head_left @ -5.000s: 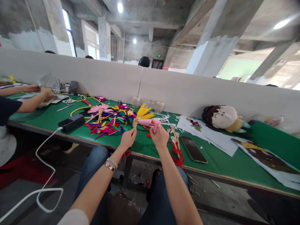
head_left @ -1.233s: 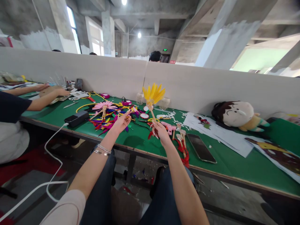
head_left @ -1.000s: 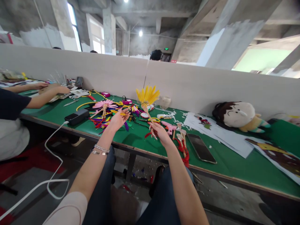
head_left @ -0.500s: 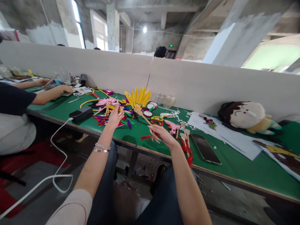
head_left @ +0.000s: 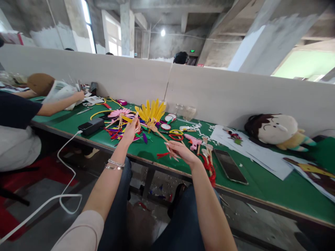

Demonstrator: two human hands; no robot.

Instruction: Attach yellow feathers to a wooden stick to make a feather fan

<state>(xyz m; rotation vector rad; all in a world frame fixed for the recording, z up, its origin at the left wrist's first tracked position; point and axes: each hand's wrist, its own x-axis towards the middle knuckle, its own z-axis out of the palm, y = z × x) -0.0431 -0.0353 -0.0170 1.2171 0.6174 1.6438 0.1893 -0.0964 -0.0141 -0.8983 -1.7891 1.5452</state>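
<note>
The fingers (head_left: pixel 171 153) of the right hand (head_left: pixel 183 155) were closed in a pinch on the lower end of the thin stick of the yellow feather fan (head_left: pixel 151 112). They held it just above the near edge of the green table (head_left: pixel 264 190), so that the stick slanted up and to the left and the spread feathers stood over the clutter. The left hand (head_left: pixel 132 128) was raised beside the fan, its fingertips (head_left: pixel 137 122) loosely curled and close to the outer feathers. A yellow strip showed at them, but whether it was gripped could not be told. As a judgement, the work stood at fitting or checking feathers on the fan, and any further placing would call for the stick to be kept steady while the left fingers came in at the feather roots. To the right lay sticks bound with red cord (head_left: pixel 208 162), a pink glue gun (head_left: pixel 193 141) and a dark phone (head_left: pixel 230 166), all close together, so there was little spare room there. Left of the fan the cloth was crowded with a heap of coloured feathers (head_left: pixel 117 133), a pink feather fan (head_left: pixel 120 113) and a black power block (head_left: pixel 91 126) whose white cable (head_left: pixel 65 167) dropped over the edge. Bare green showed mostly along the near edge. Farther right were white papers (head_left: pixel 251 150) and a plush doll (head_left: pixel 277 129), and behind them glass jars (head_left: pixel 188 112) stood against the grey partition (head_left: pixel 222 94). At the far left a co-worker's arm (head_left: pixel 57 105) rested on the table, well apart.
</note>
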